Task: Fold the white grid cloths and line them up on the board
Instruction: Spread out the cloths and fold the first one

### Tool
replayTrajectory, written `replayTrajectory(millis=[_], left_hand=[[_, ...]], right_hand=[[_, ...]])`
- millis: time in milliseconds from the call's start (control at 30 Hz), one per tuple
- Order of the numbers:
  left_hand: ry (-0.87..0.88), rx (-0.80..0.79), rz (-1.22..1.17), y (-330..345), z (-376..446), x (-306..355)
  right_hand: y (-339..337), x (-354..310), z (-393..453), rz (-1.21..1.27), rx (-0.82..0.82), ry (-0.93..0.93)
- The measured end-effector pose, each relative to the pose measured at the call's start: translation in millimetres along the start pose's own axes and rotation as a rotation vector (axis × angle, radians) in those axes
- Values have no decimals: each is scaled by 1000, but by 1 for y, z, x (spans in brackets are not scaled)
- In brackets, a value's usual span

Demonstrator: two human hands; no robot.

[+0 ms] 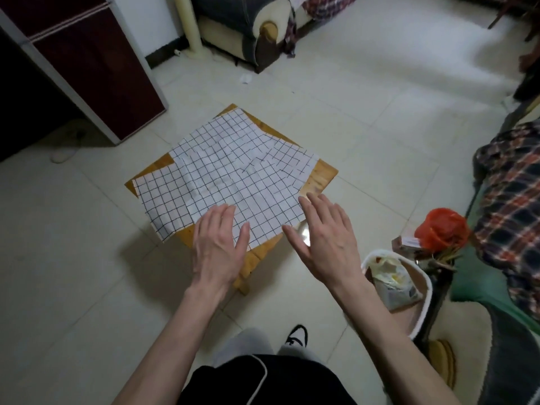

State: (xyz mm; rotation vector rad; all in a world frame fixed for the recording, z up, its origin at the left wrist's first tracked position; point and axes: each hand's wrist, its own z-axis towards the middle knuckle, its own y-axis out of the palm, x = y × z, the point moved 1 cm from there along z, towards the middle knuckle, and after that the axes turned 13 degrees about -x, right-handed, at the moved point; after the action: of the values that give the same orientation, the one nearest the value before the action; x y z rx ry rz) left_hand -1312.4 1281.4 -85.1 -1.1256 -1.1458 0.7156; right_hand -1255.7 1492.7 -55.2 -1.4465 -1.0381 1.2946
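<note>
1. Head view, looking down: a small wooden tabletop point(320, 178) sits on the tiled floor point(73, 258), turned corner-on like a diamond, and it's nearly covered by white grid cloths point(233, 168).
2. The cloths lie overlapping, several layers askew; one sheet point(163, 200) pokes off the tabletop's edge at 8 o'clock, another smaller piece point(295, 159) reaches toward the 3 o'clock corner.
3. Left hand point(217, 247) comes in at 6 o'clock of the tabletop, palm down, fingers straight and together, fingertips over the near edge of the cloths. It grips nothing; whether it presses the fabric or floats just above it, I cannot tell.
4. Right hand point(327, 241) is just beside it at 4 o'clock, fingers spread and flat, gripping nothing, fingertips at the cloths' near right corner.
5. Around the room: a dark red cabinet point(87, 62) at 10 o'clock, an armchair point(248, 27) at 12, a white basket point(409, 290) with packets at 4, an orange bag point(441, 229) beside it, plaid fabric point(511, 185) at 3.
6. Bottom centre: the person's grey knee point(248, 343) and a black-and-white shoe point(298, 336).
</note>
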Motion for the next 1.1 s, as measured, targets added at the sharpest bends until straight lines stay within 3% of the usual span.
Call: replayTrajectory(millis=[700,1100], left_hand=[[-393,112,-47,39,98,13],[-496,147,-74,56,152,9]], right_hand=[[2,48,193,-34,-138,-344],[23,57,260,-38,-243,-445]])
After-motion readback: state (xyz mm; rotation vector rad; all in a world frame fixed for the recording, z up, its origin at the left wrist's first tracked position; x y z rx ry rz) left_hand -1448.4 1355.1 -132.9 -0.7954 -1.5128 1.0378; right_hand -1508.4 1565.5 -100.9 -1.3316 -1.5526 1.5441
